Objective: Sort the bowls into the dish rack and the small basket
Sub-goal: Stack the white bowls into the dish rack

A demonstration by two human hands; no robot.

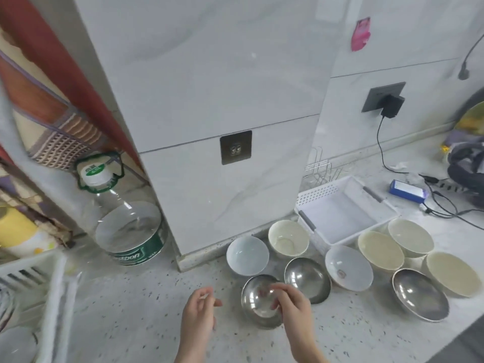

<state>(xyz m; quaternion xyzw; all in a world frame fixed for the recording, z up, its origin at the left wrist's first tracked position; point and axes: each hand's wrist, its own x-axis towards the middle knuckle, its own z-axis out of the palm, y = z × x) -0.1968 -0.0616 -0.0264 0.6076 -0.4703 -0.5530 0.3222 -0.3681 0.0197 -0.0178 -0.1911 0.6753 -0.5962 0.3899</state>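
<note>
Several bowls stand on the speckled counter: white ones [247,255] [348,265], cream ones [288,238] [379,250] [410,237] [451,272] and steel ones [306,279] [419,293]. The nearest steel bowl [255,305] sits under my right hand [290,305], whose fingers curl over its right rim with thumb and fingers still apart. My left hand [199,313] hovers just left of that bowl, loosely curled and holding nothing. The small white basket [309,195] stands empty behind the bowls. A white dish rack [52,284] fills the bottom left corner.
A tiled pillar [222,192] rises behind the bowls. A large water bottle [128,226] lies left of it. A wire rack [318,169] stands behind the basket. Cables [445,205], a blue box [407,191] and a dark bag [468,166] lie at right.
</note>
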